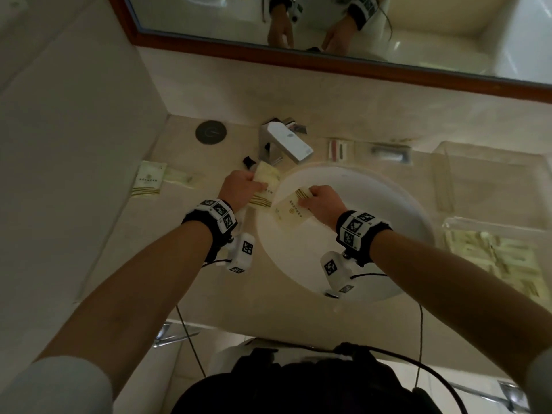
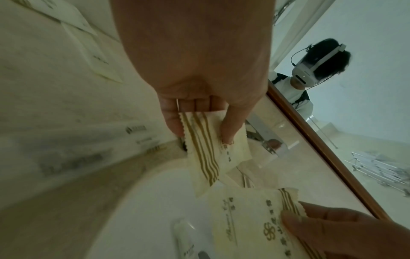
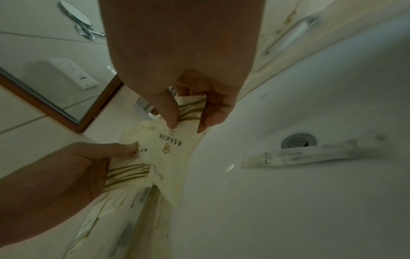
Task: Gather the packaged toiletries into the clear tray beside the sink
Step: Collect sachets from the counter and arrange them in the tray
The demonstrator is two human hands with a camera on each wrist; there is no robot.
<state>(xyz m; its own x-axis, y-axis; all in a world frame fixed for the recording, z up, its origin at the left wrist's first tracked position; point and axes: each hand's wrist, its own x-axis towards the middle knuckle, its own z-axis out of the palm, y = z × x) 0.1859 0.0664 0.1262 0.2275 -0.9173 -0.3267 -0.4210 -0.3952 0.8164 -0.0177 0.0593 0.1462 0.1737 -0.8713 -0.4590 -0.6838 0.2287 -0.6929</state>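
My left hand [image 1: 259,185] pinches a cream packet with gold stripes [image 1: 266,180] at the sink's left rim; in the left wrist view my left hand [image 2: 203,135] has thumb and fingers on its serrated end. My right hand [image 1: 309,196] grips a second, similar packet [image 1: 288,212] over the basin's left side, and its fingertips [image 3: 172,122] pinch the striped end. The two packets overlap. A clear tray [image 1: 448,227] at the right of the sink holds several cream packets. A small white tube [image 3: 310,156] lies in the basin beside the drain [image 3: 298,141].
Two more packets [image 1: 149,182] lie on the counter at the far left. The faucet [image 1: 285,141] and a black-capped bottle [image 1: 249,162] stand behind my hands. Small wrapped items [image 1: 337,149] and an empty clear box [image 1: 484,171] sit along the back right.
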